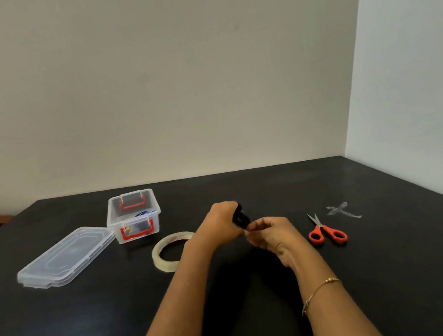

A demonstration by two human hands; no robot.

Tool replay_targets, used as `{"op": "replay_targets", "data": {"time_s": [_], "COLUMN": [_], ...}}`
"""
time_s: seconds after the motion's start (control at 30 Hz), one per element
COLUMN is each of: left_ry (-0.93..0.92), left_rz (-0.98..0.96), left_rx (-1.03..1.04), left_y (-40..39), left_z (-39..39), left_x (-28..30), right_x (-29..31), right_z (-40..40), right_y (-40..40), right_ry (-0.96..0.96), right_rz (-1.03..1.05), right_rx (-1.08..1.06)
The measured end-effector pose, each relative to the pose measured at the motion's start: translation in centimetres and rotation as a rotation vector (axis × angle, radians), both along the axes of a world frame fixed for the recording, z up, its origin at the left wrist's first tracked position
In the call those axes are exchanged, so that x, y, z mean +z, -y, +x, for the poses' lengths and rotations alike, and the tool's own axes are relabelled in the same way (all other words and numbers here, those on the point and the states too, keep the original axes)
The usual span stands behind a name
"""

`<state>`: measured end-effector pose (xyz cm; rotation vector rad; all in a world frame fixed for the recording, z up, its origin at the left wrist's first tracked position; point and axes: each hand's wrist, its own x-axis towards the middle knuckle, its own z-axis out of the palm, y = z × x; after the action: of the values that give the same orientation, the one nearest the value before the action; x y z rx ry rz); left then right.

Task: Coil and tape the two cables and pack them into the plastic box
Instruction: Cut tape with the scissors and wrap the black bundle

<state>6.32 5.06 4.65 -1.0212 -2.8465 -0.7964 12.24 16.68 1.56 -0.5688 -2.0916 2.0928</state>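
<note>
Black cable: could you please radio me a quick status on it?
Left hand grips coiled black cable; right hand pinches at its end. Plastic box open, lid beside it. Nothing blocking.

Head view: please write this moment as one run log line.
left hand: grips black cable coil | right hand: pinches coil | plastic box: open

Black coiled cable (241,217) gripped in left hand (222,224), pinched by right hand (272,234) above dark table (407,268); open plastic box (133,215) far left.

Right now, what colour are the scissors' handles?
Red-orange, on the scissors lying on the black table; clearest in the head view.
</note>
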Motion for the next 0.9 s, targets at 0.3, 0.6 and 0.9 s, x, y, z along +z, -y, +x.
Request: {"op": "replay_targets", "data": {"time_s": [0.3, 0.6, 0.9], "left_ry": [-0.055, -0.184, 0.077], "left_rz": [-0.035, 0.217, 0.662], "left_rx": [-0.015, 0.074, 0.178], "left_y": [-1.0, -0.8, 1.5], "left_z": [-0.1, 0.7, 0.8], "left_x": [-0.7, -0.9, 0.4], "right_x": [-0.1, 0.2, 0.2], "right_z": [-0.2, 1.7, 2.1], "right_y": [-0.8, -1.8, -1.9], "right_ry": [0.007, 0.163, 0.277], "right_rz": [-0.089, 0.988, 1.016], "right_rx": [0.011, -0.495, -0.345]}}
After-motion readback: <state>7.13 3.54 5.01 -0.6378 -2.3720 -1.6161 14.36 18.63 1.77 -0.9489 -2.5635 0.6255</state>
